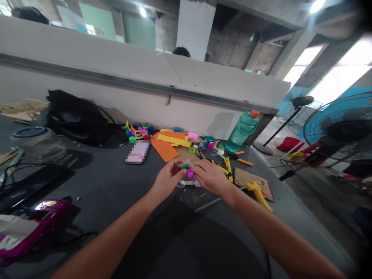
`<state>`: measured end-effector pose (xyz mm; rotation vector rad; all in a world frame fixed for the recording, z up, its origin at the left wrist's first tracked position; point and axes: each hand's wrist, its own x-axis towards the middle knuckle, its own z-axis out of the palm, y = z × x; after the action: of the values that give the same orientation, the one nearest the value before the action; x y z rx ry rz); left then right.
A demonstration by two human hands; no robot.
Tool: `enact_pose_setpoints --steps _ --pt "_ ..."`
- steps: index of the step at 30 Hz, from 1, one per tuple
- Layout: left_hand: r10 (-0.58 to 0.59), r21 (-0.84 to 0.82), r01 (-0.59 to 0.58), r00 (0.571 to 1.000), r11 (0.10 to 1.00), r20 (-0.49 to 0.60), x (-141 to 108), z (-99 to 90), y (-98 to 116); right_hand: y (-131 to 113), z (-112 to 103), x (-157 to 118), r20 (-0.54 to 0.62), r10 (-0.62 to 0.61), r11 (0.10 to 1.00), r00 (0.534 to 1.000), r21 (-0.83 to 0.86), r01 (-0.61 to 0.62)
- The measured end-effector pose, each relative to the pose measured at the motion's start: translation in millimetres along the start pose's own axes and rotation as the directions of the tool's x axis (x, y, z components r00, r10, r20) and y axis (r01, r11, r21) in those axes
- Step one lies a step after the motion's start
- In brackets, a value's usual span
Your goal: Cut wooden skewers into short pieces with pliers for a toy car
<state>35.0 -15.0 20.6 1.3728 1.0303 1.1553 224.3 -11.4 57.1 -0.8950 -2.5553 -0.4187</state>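
Note:
My left hand point(168, 180) and my right hand point(210, 177) meet above the dark tabletop, pinching a small craft piece point(187, 171) with green and magenta pom-poms between their fingers. The fingers hide much of it. Just beneath my hands lie small white pieces point(186, 183) on a cardboard sheet point(186, 154). A yellow glue gun point(257, 193) rests on a cardboard piece point(250, 178) to the right of my right hand. Orange foam sheets point(164, 148) and yellow strips point(174, 140) lie ahead of my hands.
A colourful pom-pom model point(138, 131) and a blurred pink-and-white item point(138, 152) sit at the far left. A teal water bottle point(241, 131) stands by the wall. A black bag point(77, 118) lies far left, a magenta device point(35, 228) near left, and a blue fan point(337, 124) stands right.

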Motion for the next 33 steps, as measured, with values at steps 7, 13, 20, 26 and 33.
enact_pose_setpoints --steps 7,13,20,26,33 --pt "-0.083 -0.118 0.072 0.993 0.99 -0.088 5.9 -10.7 -0.4 -8.7 10.5 12.3 0.014 -0.057 0.998 0.998 -0.003 0.057" --pt "-0.122 -0.091 0.108 0.98 0.99 -0.158 5.4 -13.9 2.2 -9.1 19.6 16.3 0.006 -0.054 0.999 0.999 -0.002 0.054" --pt "-0.101 -0.018 0.099 0.985 0.995 -0.14 6.6 -13.8 3.1 -3.5 23.2 18.9 -0.013 -0.039 0.999 0.999 0.019 0.039" --pt "-0.1 0.005 0.102 0.987 0.995 -0.125 7.4 -15.8 8.4 7.1 23.1 17.9 -0.034 -0.023 1.0 0.999 -0.001 0.023" --pt "-0.003 0.208 0.034 0.989 0.978 -0.147 13.3 -29.4 -5.8 79.8 18.2 8.4 0.044 0.229 0.964 0.972 -0.147 -0.221"
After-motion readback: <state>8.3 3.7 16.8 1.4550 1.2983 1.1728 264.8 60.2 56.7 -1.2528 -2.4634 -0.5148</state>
